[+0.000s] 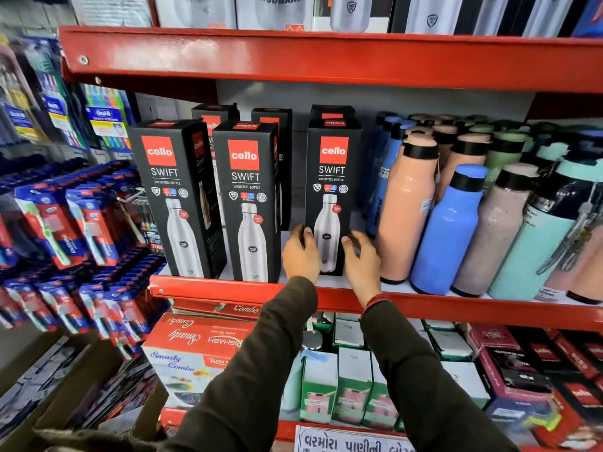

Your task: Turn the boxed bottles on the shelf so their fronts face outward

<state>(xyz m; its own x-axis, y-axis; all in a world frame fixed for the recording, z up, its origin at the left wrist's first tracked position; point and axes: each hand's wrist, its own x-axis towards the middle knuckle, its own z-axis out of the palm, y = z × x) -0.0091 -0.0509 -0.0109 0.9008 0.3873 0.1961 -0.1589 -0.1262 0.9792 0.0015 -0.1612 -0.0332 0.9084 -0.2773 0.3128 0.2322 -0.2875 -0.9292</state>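
Observation:
Three black Cello Swift bottle boxes stand in the front row of the red shelf (228, 290), printed fronts facing out: the left box (174, 197), the middle box (248, 200) and the right box (331, 177). More black boxes (270, 122) stand behind them. My left hand (300, 256) grips the lower left edge of the right box. My right hand (360, 261) holds its lower right edge. Both hands touch the box near its base, and it stands upright.
Loose bottles in peach (406, 210), blue (447, 230), pink and teal crowd the shelf right of the boxes. Toothbrush packs (81, 226) hang at the left. A red shelf lip (326, 57) overhangs above. Boxed goods (352, 386) fill the shelf below.

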